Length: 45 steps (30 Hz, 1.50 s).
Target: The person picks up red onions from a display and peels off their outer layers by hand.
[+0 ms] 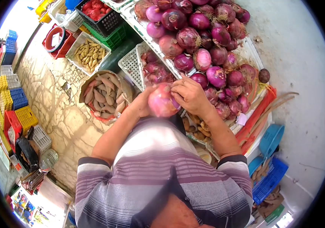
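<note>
Nearest the camera, a striped shirt [170, 163] is seen. Beyond it, beside the piled onions [189, 37], a reddish onion [161, 102] is clasped by the left hand [143, 102], fingers curled against it; its side is apparently pinched between thumb and fingers of the right hand [189, 93]. It could be dropped if tugged from that one-sided clasp. No brand, label or writing can be read.
</note>
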Available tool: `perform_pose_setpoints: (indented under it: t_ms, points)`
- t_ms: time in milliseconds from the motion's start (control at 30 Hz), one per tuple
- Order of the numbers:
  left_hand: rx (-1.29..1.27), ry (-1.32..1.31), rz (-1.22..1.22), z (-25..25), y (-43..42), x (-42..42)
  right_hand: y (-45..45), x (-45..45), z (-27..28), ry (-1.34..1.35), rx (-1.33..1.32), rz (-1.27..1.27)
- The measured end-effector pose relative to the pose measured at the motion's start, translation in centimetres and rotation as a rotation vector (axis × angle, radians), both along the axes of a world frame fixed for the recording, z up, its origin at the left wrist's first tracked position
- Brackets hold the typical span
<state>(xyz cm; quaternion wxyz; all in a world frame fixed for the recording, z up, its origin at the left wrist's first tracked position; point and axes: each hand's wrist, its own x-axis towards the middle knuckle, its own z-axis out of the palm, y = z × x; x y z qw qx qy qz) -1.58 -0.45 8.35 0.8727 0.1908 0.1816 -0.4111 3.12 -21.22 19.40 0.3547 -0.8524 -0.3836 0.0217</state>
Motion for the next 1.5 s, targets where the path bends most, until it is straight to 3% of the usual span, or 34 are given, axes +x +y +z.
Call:
perform_pose_setpoints:
  t_ms: [300, 500, 800, 1100, 1200, 1300, 1500]
  points:
    - [-0.085, 0.045, -0.008, -0.7, 0.3, -0.3, -0.4, -0.4, -2.4, 0.162, 0.07, -0.246]
    - [-0.073, 0.083, -0.007, -0.8, 0.3, -0.1, 0.5, -0.9, -0.4, 0.137, 0.055, -0.115]
    - [-0.042, 0.086, -0.036, -0.5, 0.2, -0.2, 0.0, -0.4, -2.6, 0.08, 0.058, -0.11]
    - [-0.067, 0.067, 0.0, -1.1, 0.5, -0.3, -1.0, -1.2, -3.7, 0.326, 0.12, -0.431]
    - [-0.029, -0.001, 0.014, -1.6, 0.8, -0.5, -1.5, -2.5, -3.7, 0.554, 0.205, -0.632]
    - [-0.031, -0.011, 0.038, -1.2, 1.2, -0.6, -0.5, -4.6, -5.0, 0.735, 0.568, -0.758]
    - [-0.177, -0.126, 0.216, -0.1, 0.5, -0.5, 1.5, -6.5, -5.6, 1.183, 1.084, -0.631]
